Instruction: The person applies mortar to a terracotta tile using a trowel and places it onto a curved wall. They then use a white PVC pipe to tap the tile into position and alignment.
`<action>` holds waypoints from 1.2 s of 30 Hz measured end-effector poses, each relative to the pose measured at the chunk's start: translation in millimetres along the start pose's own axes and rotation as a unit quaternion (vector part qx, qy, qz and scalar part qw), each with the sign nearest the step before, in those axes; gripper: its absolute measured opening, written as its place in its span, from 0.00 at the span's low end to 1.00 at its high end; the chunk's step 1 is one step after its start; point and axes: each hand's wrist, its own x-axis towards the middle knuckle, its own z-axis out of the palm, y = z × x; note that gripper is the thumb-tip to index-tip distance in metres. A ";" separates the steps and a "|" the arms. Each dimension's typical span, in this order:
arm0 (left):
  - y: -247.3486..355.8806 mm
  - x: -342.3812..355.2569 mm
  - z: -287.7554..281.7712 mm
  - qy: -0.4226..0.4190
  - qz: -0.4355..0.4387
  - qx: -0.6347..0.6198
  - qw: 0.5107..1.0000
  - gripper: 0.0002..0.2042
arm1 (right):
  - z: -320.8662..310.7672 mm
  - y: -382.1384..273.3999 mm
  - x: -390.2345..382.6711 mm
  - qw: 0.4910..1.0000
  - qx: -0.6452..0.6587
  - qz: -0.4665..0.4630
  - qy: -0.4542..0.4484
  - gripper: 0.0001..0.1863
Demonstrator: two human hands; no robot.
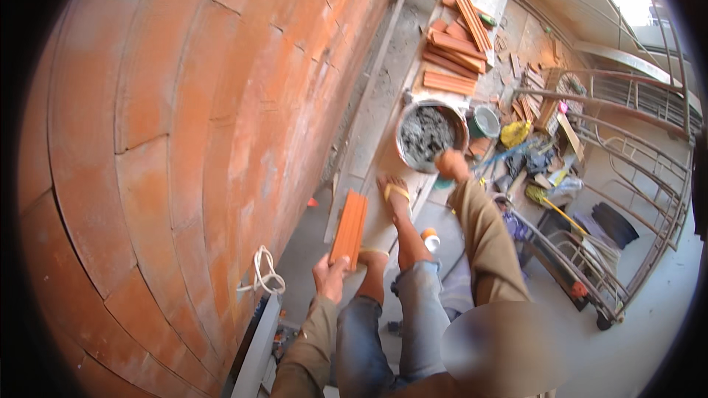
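My left hand (330, 278) is closed around the lower end of a long grooved orange clay brick (349, 227), which slants upward in front of my legs. My right hand (453, 166) is a closed fist at the near right rim of a round bucket (403, 149). Wet grey mortar (428, 131) lies in the bucket. Whatever the right fist grips, if anything, is hidden. Just beyond the bucket lies a pile of similar orange bricks (456, 48), some stacked crosswise.
A tall orange brick wall (184, 118) runs along my left. I stand on a narrow plank (380, 169). Right of it are a green bucket (484, 122), a yellow bag (515, 133), broken brick pieces and a metal scaffold frame (627, 177). A white cord (262, 271) loops beside the wall.
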 end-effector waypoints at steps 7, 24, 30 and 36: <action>-8.5 -0.1 -14.6 0.040 -0.001 -0.051 0.998 0.16 | -110.9 -69.1 -87.1 0.999 -0.006 -0.033 -0.019 0.14; -1.9 18.5 15.7 0.020 -0.013 -0.061 0.998 0.15 | -103.8 -84.8 -94.9 0.999 -0.021 -0.032 -0.024 0.13; 3.7 24.8 38.3 0.002 -0.044 -0.090 0.995 0.16 | -7.9 -43.3 -17.4 0.991 0.109 0.066 -0.028 0.19; 0.8 29.0 25.8 -0.045 -0.080 -0.104 0.990 0.13 | -74.8 -43.8 -59.5 0.973 0.226 0.032 -0.044 0.26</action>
